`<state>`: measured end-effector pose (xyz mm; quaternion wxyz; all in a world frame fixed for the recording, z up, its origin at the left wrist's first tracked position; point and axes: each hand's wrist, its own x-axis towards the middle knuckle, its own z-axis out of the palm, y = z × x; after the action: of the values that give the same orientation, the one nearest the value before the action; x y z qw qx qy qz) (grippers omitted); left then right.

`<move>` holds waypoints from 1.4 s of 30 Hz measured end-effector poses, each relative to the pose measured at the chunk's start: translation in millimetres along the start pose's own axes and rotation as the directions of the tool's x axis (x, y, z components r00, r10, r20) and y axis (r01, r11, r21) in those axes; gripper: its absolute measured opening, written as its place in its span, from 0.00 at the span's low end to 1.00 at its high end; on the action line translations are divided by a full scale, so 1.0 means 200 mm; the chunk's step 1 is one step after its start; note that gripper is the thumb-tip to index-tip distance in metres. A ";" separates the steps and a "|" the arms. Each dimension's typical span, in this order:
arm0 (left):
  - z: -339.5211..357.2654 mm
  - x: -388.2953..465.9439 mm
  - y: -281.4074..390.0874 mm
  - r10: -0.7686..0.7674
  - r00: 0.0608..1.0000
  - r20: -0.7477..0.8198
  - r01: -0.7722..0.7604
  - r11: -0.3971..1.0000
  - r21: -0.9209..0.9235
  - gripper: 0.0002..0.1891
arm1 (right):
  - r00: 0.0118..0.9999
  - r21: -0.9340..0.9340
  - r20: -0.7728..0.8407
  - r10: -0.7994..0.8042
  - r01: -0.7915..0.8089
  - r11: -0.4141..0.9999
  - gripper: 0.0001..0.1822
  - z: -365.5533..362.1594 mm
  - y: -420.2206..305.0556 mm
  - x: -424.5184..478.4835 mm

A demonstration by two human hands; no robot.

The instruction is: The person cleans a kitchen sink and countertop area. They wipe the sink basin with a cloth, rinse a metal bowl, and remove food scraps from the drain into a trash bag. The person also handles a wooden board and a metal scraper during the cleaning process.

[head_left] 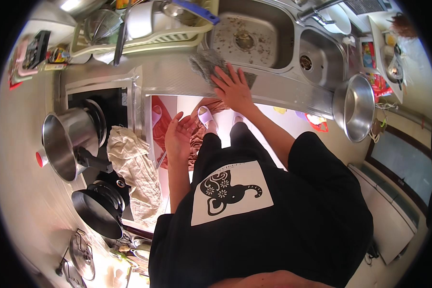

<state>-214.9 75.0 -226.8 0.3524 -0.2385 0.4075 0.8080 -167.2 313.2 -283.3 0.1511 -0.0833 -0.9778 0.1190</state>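
Note:
My right hand (pixel 234 86) lies flat, fingers spread, on a grey cloth (pixel 208 64) on the steel counter (pixel 169 77), by the front left corner of the large sink basin (pixel 280 39). Bits of food debris are scattered over the basin floor around its drain. My left hand (pixel 181 131) is raised in front of the counter's edge, palm up with the fingers loosely curled and apart, holding nothing. A small darker patch, perhaps part of the cloth, shows just right of my right fingers.
A dish rack (pixel 165 41) with cookware stands behind the counter's left part. A smaller basin (pixel 324 54) and a steel bowl (pixel 356 108) are at the right. On the left are a steel pot (pixel 59 147), a frying pan (pixel 95 214) and a beige cloth (pixel 133 172) beside the stove.

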 end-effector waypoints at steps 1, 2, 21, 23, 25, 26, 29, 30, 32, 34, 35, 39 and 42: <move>0.03 0.01 -0.01 -0.005 1.000 0.004 0.005 1.000 0.018 0.17 | 1.000 0.001 0.019 0.002 -0.002 1.000 0.21 -0.04 0.07 -0.06; 0.08 0.01 -0.03 -0.012 1.000 -0.005 0.012 1.000 0.020 0.17 | 0.998 0.000 0.056 0.004 -0.004 1.000 0.21 -0.08 0.14 -0.11; 0.57 0.14 -0.56 -0.095 0.995 -0.003 0.095 0.983 0.158 0.15 | 0.977 -0.064 -0.036 0.209 -0.211 0.975 0.16 -0.35 1.22 -0.37; 0.61 0.15 -0.58 -0.084 0.996 0.006 0.082 0.982 0.170 0.15 | 0.948 0.029 -0.119 0.295 -0.294 0.955 0.16 -0.33 1.34 -0.35; 0.64 0.17 -0.60 -0.073 0.997 0.021 0.068 0.982 0.177 0.15 | 0.917 0.152 -0.216 0.336 -0.309 0.939 0.16 -0.34 1.40 -0.28; 0.65 0.18 -0.61 -0.072 0.997 0.030 0.065 0.982 0.179 0.15 | 0.878 0.143 -0.304 0.369 -0.341 0.929 0.16 -0.36 1.41 -0.28; 0.65 0.16 -0.60 -0.078 0.997 0.002 0.076 0.981 0.178 0.15 | 0.843 0.212 -0.337 0.420 -0.367 0.906 0.15 -0.50 1.26 -0.29; 0.66 0.17 -0.59 -0.079 0.997 0.000 0.078 0.982 0.174 0.15 | 0.866 0.204 -0.296 0.403 -0.355 0.912 0.16 -0.53 1.18 -0.34; 0.67 0.20 -0.56 -0.073 0.997 0.004 0.071 0.974 0.214 0.16 | 0.922 0.160 -0.200 0.331 -0.303 0.939 0.17 -0.50 1.02 -0.50; 0.66 0.22 -0.54 -0.062 0.998 0.002 0.059 0.969 0.240 0.16 | 0.986 0.188 -0.082 0.148 -0.131 0.973 0.21 -0.43 0.85 -0.59; 0.67 0.25 -0.53 -0.057 0.998 0.008 0.053 0.967 0.249 0.16 | 0.994 0.138 0.062 0.087 -0.095 0.986 0.24 -0.41 0.76 -0.58; 0.72 0.35 -0.44 -0.055 0.998 0.010 0.049 0.948 0.316 0.14 | 0.994 0.061 0.097 0.055 -0.061 0.996 0.25 -0.40 0.57 -0.32; 0.78 0.40 -0.35 0.023 0.999 0.041 -0.039 0.885 0.463 0.14 | 0.995 0.109 0.085 0.051 -0.060 0.992 0.22 -0.28 0.64 -0.18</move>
<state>-227.6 264.3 -229.1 0.3930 -0.1270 0.5866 0.6967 -99.5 440.5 -274.0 0.1118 -0.0970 -0.9723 0.1808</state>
